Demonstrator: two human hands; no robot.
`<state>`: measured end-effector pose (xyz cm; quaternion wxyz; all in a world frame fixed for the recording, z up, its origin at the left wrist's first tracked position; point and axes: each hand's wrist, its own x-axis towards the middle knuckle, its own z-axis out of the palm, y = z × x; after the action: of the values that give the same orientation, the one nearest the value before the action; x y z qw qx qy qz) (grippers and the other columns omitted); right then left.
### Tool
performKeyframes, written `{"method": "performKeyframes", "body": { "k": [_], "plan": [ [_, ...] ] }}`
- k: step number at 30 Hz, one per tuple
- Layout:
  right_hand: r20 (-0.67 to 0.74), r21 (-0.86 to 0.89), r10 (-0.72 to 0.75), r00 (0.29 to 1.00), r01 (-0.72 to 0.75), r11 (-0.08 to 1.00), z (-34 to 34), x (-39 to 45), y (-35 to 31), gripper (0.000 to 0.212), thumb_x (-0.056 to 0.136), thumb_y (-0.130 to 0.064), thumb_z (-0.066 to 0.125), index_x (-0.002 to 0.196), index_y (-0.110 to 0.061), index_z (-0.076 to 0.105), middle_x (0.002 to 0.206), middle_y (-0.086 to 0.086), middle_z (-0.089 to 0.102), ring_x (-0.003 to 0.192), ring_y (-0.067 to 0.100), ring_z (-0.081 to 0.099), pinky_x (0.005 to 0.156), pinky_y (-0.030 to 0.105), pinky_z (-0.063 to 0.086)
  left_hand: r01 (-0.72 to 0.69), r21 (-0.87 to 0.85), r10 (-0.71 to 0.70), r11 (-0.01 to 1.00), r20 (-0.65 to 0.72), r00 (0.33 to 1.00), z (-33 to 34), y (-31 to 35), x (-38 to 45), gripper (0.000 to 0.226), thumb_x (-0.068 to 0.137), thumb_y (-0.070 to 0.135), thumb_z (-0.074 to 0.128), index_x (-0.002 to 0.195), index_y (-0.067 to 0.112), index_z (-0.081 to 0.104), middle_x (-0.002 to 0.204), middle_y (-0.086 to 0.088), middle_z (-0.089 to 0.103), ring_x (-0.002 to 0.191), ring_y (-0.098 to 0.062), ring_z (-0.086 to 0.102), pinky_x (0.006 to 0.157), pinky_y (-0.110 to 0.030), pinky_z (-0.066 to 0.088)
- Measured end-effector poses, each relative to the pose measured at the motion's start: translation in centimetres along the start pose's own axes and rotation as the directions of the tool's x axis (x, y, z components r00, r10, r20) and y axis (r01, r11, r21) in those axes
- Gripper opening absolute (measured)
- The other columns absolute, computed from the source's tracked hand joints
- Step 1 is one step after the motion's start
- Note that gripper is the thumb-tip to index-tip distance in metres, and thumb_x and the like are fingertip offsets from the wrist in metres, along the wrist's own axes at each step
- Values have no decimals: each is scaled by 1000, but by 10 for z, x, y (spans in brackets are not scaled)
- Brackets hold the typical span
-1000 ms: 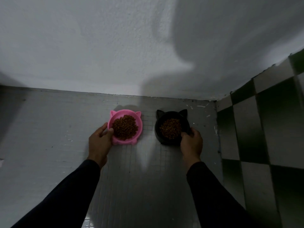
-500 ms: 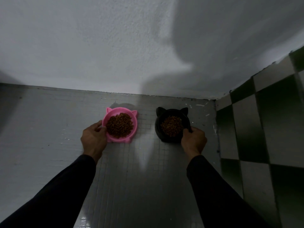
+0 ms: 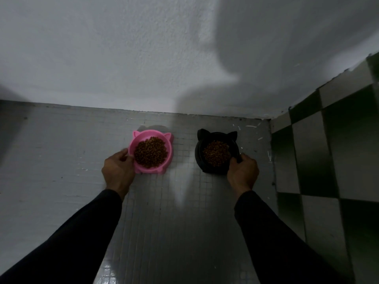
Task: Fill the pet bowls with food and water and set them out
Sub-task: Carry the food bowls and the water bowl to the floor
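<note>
Two cat-eared bowls stand on the grey tiled floor (image 3: pixel 180 201) close to the white wall. The pink bowl (image 3: pixel 166 162) on the left holds brown kibble (image 3: pixel 150 152). My left hand (image 3: pixel 118 172) grips its left rim. The black bowl (image 3: pixel 200 154) on the right also holds brown kibble (image 3: pixel 216 153), and my right hand (image 3: pixel 243 173) grips its near right rim. Both bowls sit upright, a short gap apart. No water is visible.
A white textured wall (image 3: pixel 143 58) rises just behind the bowls. A checkered green and pale tiled wall (image 3: pixel 328 160) closes the right side, forming a corner. Pale paint flecks (image 3: pixel 251 126) mark the floor near that corner.
The pink bowl has shifted slightly left and toward the wall with my left hand. The black bowl has barely moved. Both hands keep their grip.
</note>
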<state>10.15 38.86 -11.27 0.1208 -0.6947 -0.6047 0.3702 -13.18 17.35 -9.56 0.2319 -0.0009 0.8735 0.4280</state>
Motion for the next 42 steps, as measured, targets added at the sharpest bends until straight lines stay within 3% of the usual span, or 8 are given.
{"method": "performKeyframes", "body": {
  "k": [7,12,16,19,22,30,35,42],
  "plan": [
    [31,-80,-55,998,57,995,-3,-9,2,38,96,-23,60,127,-1,62,125,18,63,114,34,61,96,38,51,-39,79,37,996,29,999,-2,8,-12,20,99,25,63,111,14,74,97,-6,74,93,-26,69,81,-35,54],
    [178,-115,-20,984,41,993,-17,-32,-8,76,98,-26,63,160,-12,22,154,16,44,138,35,46,111,42,41,-71,287,41,955,110,993,-7,22,-26,42,98,22,66,133,2,57,111,-12,67,104,-30,62,87,-38,46],
    [317,-293,0,948,98,951,-43,-51,-12,65,93,-34,61,150,-18,35,142,15,52,126,36,52,101,50,51,-126,461,22,878,225,974,-29,27,-49,33,95,39,63,115,12,61,109,-19,66,96,-37,64,76,-42,54],
    [481,-482,-21,876,284,829,-70,-69,-18,52,95,-36,53,142,-16,44,140,12,51,123,34,50,100,48,50,-156,649,-85,744,324,942,-50,45,-71,55,96,35,66,143,10,52,137,-24,54,122,-42,56,101,-50,49],
    [616,-566,9,788,435,701,-97,-87,-35,52,100,-37,51,147,-16,43,147,10,47,131,32,45,108,44,42,-218,659,-113,720,421,900,-70,67,-92,53,100,30,64,147,8,50,143,-19,57,124,-33,59,105,-42,47],
    [722,-561,63,689,530,636,-191,-149,-118,46,94,-44,56,131,-17,58,134,10,60,118,31,59,97,39,50,-384,676,-182,629,608,773,-143,161,-171,48,104,34,58,148,15,51,141,-12,62,124,-24,61,102,-32,48],
    [757,-515,21,653,576,635,-260,-194,-176,21,94,-39,56,99,-19,55,115,8,64,104,29,63,83,34,51,-420,687,-204,594,633,747,-193,228,-227,48,105,34,57,148,17,50,143,-9,60,127,-23,58,107,-35,48],
    [753,-486,-13,658,569,663,-375,-268,-255,35,97,-37,55,123,-16,60,127,7,63,110,28,60,93,34,50,-477,688,-171,547,650,740,-271,339,-300,49,105,37,56,149,18,48,145,-9,58,130,-24,56,110,-36,46]
  ]
}}
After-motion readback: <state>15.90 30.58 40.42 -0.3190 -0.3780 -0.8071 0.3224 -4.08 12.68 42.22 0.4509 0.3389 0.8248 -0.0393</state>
